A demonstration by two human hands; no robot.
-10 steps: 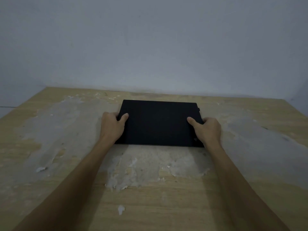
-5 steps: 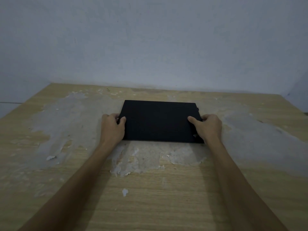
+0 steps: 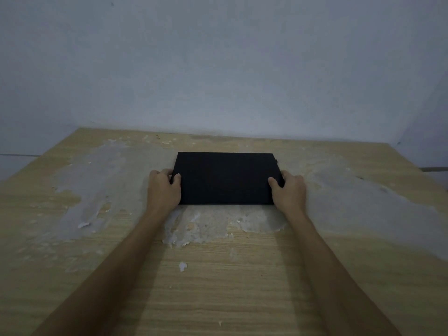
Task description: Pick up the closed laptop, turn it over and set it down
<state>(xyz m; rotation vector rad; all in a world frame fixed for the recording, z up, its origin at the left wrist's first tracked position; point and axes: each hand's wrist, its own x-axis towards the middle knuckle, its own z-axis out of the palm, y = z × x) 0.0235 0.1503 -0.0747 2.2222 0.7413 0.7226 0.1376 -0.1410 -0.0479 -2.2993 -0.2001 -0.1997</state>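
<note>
A closed black laptop (image 3: 225, 177) sits in the middle of a worn wooden table (image 3: 242, 275), its near edge tilted up slightly toward me. My left hand (image 3: 164, 190) grips its left side, thumb on top and fingers curled under the edge. My right hand (image 3: 289, 190) grips the right side the same way. The fingers beneath the laptop are hidden. A small dark tab sticks out at the laptop's far right corner.
The tabletop has large grey patches (image 3: 92, 180) where the veneer has peeled, with loose white flakes (image 3: 182, 266) near the front. A plain pale wall (image 3: 218, 69) rises right behind the table's far edge. The table's right edge (image 3: 434, 175) lies near.
Both hands have kept hold of the laptop's sides. The laptop's near edge has come up a little and it looks shorter front to back. The view has tilted upward slightly.
</note>
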